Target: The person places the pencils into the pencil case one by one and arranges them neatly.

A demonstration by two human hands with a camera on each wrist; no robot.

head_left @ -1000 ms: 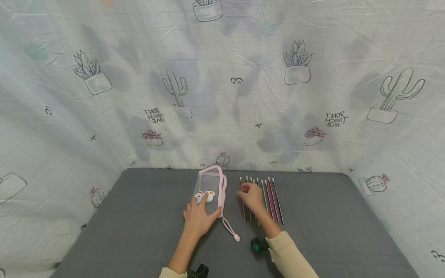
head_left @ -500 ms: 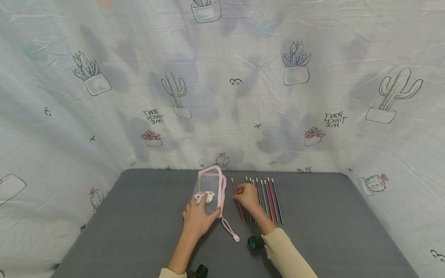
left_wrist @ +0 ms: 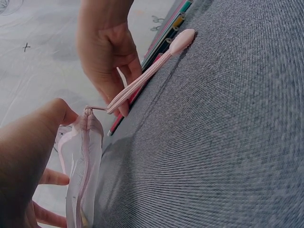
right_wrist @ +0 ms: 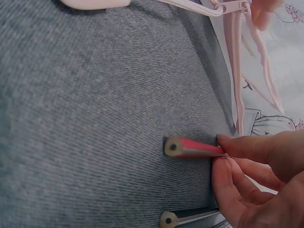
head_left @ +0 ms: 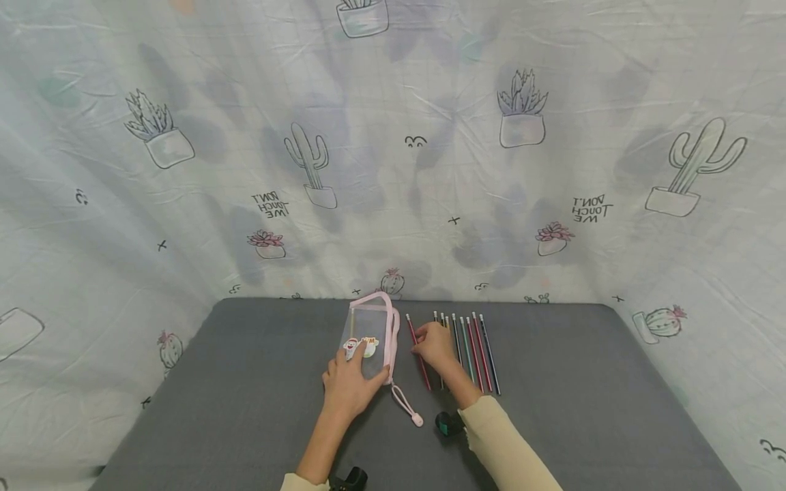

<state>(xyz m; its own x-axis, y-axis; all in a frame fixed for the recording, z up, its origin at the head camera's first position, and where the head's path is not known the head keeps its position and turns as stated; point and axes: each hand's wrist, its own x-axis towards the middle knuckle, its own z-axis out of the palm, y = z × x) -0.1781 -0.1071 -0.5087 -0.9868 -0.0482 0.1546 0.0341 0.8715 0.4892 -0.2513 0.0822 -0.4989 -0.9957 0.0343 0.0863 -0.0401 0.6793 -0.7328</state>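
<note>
A clear pencil pouch with pink trim and stickers lies on the table. My left hand rests spread on its near part, thumb by the zipper end in the left wrist view. A pale yellowish strip shows through the pouch. Right of it, my right hand pinches a red pencil between thumb and fingers. That pencil lies slanted, its unsharpened end towards me and white tip away. Beside it is a row of several pencils, partly hidden by the right hand and forearm.
The pouch's pink cord with a pull tab trails onto the grey tabletop. A dark wrist camera sits under the right sleeve. Behind the table hangs a white curtain printed with cacti.
My right hand has shifted slightly left, sliding the red pencil away from the row towards the pouch and tilting it. The left hand and the pouch stay in place.
</note>
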